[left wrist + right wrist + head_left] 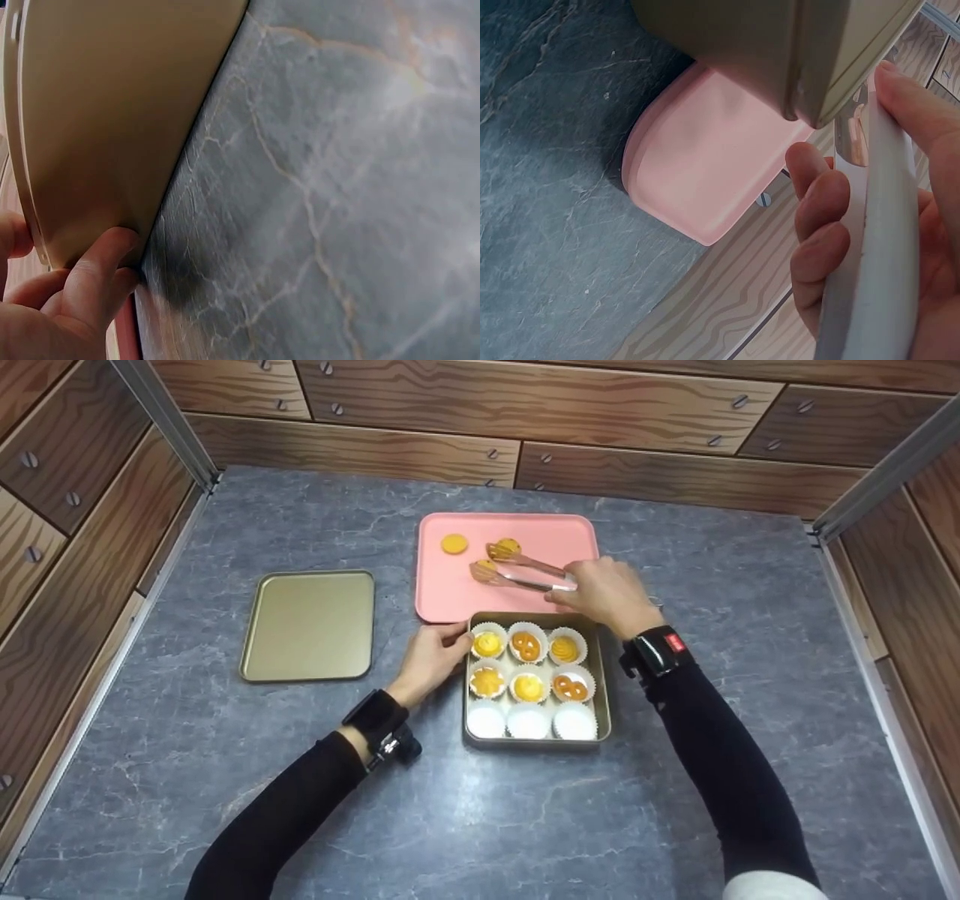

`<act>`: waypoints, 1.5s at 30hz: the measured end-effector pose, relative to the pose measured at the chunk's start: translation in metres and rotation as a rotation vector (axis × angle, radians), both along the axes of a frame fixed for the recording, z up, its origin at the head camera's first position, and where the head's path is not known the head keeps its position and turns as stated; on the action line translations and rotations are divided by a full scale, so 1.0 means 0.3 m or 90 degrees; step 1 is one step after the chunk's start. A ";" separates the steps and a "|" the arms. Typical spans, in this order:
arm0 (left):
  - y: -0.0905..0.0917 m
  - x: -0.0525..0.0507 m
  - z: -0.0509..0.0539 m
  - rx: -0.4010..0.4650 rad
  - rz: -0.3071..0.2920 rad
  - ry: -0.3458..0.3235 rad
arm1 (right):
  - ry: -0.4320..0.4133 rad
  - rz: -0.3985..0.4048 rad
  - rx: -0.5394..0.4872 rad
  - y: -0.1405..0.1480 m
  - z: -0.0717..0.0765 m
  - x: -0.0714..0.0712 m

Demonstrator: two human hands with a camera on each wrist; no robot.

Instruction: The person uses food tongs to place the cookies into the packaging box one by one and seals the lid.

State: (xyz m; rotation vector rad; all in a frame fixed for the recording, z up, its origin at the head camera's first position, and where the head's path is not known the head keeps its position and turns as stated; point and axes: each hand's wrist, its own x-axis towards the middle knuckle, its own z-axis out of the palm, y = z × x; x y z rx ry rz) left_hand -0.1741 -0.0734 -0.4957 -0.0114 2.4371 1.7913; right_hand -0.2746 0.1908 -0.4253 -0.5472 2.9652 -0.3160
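My right hand (pixel 609 591) grips a pair of tongs (pixel 536 585) with translucent brown tips spread apart over the pink tray (pixel 431 600). One tip lies over a round yellow cookie (pixel 511 544); the other overlaps a second cookie (pixel 487 564). A third yellow cookie (pixel 454 544) lies to their left. In front of the tray stands a square gold tin (pixel 604 690) of white paper cups. My left hand (pixel 431 656) holds its back left corner, fingertips against the outer wall (pixel 112 112). Yellow and orange cookies fill the back two rows of cups; the front three cups (pixel 528 721) show only white.
A flat gold lid (pixel 309 626) lies left of the tin on the grey marbled table (pixel 465 817). Wood-patterned panels (pixel 540 405) enclose the back and both sides. The tin's back edge stands close against the tray's front edge.
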 end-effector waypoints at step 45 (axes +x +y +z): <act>-0.005 0.006 -0.009 -0.030 -0.001 0.031 | 0.066 -0.009 -0.153 0.209 0.017 0.207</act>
